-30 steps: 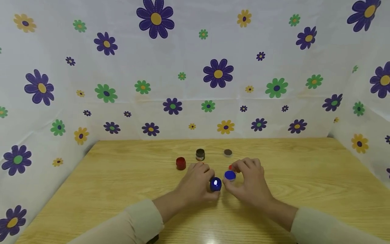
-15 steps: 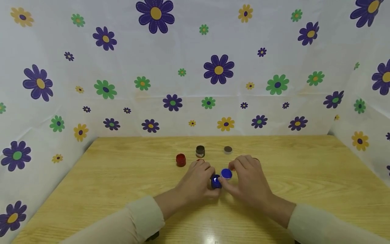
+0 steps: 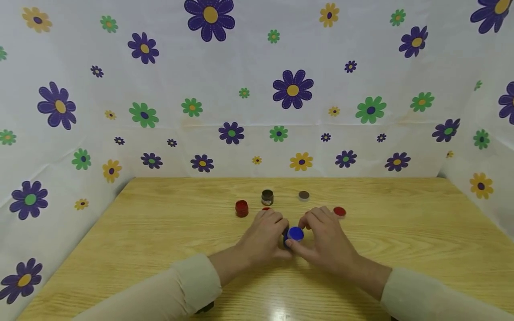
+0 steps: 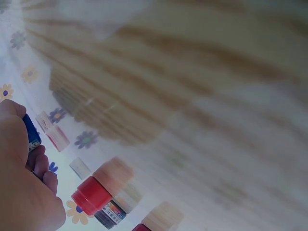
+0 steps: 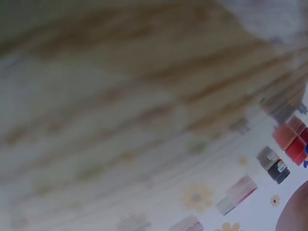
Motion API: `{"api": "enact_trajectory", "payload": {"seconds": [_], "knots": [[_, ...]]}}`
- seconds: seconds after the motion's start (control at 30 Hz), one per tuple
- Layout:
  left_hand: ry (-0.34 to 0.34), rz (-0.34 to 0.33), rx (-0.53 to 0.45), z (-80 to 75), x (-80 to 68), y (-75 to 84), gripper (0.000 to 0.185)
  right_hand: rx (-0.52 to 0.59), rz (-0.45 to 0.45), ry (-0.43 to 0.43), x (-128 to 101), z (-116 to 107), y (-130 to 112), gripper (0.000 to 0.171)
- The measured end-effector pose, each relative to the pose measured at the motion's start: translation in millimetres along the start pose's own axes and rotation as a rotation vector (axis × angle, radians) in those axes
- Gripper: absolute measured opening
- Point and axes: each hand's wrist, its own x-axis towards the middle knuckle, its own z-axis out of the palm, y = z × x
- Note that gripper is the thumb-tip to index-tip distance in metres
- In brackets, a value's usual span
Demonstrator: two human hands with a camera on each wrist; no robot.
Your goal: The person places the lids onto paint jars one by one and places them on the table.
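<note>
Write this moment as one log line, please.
left hand: grips blue jar; right hand: holds blue lid; lid seating: unclear

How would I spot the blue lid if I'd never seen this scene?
Find the wooden table, then the right hand above it. It holds the blue lid, a small disc. Its bright blue face sets it apart from the red lid and brownish lid farther back.

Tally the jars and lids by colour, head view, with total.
Red: 3 (red jar, red lid, red item mostly hidden)
Blue: 2 (blue jar, blue lid)
Black-brown: 2 (dark jar, brown lid)
Total: 7 visible; more may be hidden.
</note>
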Motion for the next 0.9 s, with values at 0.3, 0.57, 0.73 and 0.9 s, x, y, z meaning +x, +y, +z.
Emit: {"api": "enact_trajectory", "payload": {"seconds": [0.3, 0.57, 0.73, 0.9], "knots": [[0.023, 0.026, -0.037, 2.6, -0.2, 1.5, 0.047, 0.010, -0.048, -0.007, -0.7, 4.9, 1.5, 0.036], [0.078, 0.035, -0.053, 4.8, 0.7, 2.5, 0.044, 0.028, -0.079, -0.001, -1.1, 3.1, 1.7, 0.031], [0.075, 0.042, -0.043, 3.2, 0.5, 2.3, 0.043, -0.061, -0.091, -0.006, -0.9, 2.8, 0.3, 0.033], [0.037, 0.066, -0.002, 1.8, 1.5, 4.3, 0.044, -0.109, -0.011, -0.031, -2.2, 2.7, -2.0, 0.036]]}}
